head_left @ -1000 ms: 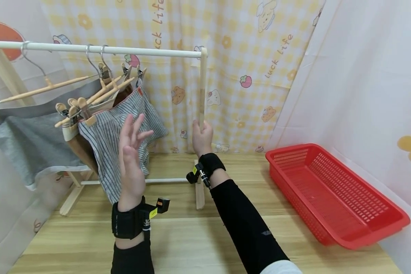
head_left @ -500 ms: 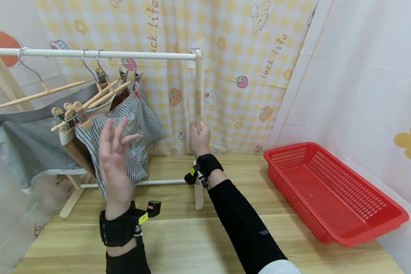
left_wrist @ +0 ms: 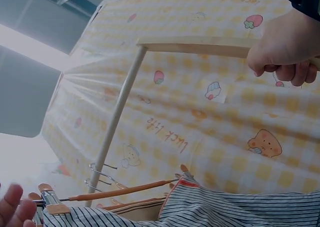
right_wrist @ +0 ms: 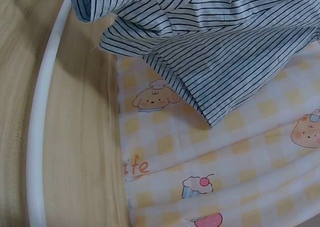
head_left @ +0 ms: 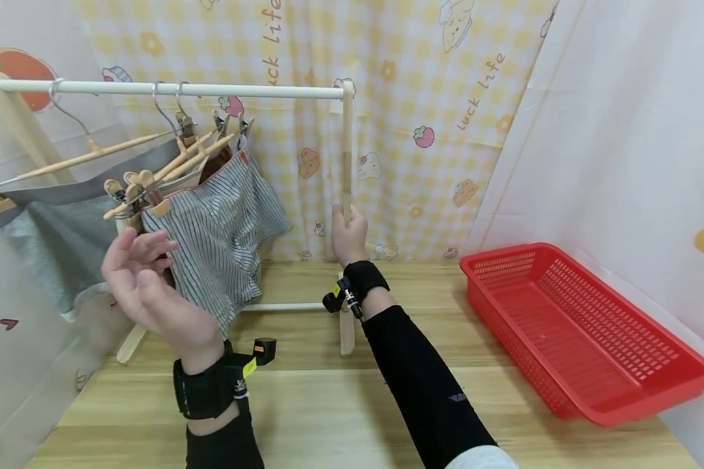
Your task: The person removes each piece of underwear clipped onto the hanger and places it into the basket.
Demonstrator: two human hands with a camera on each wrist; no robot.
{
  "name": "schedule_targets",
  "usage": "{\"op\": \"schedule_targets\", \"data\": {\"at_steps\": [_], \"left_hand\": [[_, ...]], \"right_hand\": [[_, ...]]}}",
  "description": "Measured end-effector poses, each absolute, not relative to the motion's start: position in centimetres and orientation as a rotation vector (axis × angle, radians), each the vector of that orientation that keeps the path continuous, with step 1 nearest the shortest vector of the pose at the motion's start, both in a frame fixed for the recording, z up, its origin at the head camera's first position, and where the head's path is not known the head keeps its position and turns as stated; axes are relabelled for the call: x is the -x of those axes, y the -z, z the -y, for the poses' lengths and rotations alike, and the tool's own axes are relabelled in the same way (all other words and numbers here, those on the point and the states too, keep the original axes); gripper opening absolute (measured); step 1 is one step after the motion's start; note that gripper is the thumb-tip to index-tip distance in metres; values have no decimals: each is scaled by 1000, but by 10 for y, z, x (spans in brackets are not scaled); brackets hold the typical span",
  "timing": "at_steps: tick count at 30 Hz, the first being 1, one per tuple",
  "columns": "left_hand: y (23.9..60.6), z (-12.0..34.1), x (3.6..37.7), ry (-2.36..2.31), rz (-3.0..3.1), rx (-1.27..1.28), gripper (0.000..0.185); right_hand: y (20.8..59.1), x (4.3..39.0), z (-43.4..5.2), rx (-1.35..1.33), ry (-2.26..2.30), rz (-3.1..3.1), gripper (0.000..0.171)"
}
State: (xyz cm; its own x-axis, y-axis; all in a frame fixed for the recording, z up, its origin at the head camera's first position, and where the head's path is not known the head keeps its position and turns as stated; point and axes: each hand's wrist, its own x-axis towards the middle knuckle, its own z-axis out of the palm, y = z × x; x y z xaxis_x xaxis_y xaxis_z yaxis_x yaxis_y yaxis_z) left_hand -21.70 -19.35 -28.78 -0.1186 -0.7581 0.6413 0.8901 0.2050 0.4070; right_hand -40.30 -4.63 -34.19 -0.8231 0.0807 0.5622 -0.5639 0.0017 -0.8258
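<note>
Striped shorts [head_left: 223,221] hang clipped to a wooden hanger [head_left: 152,189] on the white rail [head_left: 211,89] of a small clothes rack. My left hand [head_left: 143,260] is open, palm up and fingers loosely spread, just left of the shorts' lower edge; it holds nothing. My right hand [head_left: 347,234] grips the rack's wooden end post [head_left: 347,156] about halfway up. The left wrist view shows that right hand [left_wrist: 285,47] curled round the post [left_wrist: 200,46], with the shorts [left_wrist: 200,212] below. In the right wrist view the shorts' hem [right_wrist: 210,37] hangs over the white lower bar [right_wrist: 45,127].
A grey garment [head_left: 53,241] and a brown one hang on other hangers further left. A red slotted basket [head_left: 586,326] with nothing in it sits on the wooden table [head_left: 328,417] at the right. Patterned curtains close in the back and both sides.
My left hand has dropped from in front of the striped shorts down and to the left, turning palm up. My right hand has kept its grip on the post.
</note>
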Motion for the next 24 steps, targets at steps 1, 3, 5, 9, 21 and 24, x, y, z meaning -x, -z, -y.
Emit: {"op": "schedule_targets", "data": {"at_steps": [1,3,5,9,21,24], "left_hand": [[286,193,217,1403,922,155,39],[284,191,218,1384,913,109,41],[283,191,218,1356,902,70,43],[280,196,217,1351,857,17,44],[274,218,217,1495,1139,-52,35],[272,219,217,1520,1151,-65,37]], "right_hand": [[342,403,45,-495,-1877,1829,44],[341,404,44,-501,-1883,1826,44],[341,403,43,-508,-1896,1823,44],[342,403,44,-515,-1908,1825,44],[339,400,44,-534,-1903,1798,42],[340,399,45,-525,-1910,1800,43]]}}
